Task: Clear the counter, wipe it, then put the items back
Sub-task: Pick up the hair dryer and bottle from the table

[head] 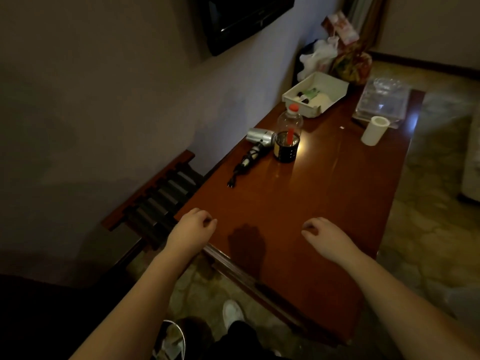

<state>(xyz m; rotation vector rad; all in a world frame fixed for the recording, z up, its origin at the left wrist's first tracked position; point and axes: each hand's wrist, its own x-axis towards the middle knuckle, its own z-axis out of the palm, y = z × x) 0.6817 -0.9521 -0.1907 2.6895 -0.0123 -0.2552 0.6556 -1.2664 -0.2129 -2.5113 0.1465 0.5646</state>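
Note:
A long reddish wooden counter [324, 193] runs away from me. On its far half lie a silver hair dryer [255, 141] with a black cord, a bottle [287, 136] with a red cap and dark liquid, a white tray [315, 96] holding small items, a white paper roll [374, 130] and a clear plastic tray [384, 101]. My left hand [192, 227] hovers over the near left corner, fingers loosely curled, holding nothing. My right hand [323, 233] hangs over the near part of the counter, also loosely curled and empty.
A slatted wooden luggage rack [161, 198] stands left of the counter against the wall. A dark screen [241, 19] hangs on the wall above. Plastic bags [337, 58] pile up beyond the far end. My white shoe [233, 313] is on the patterned floor.

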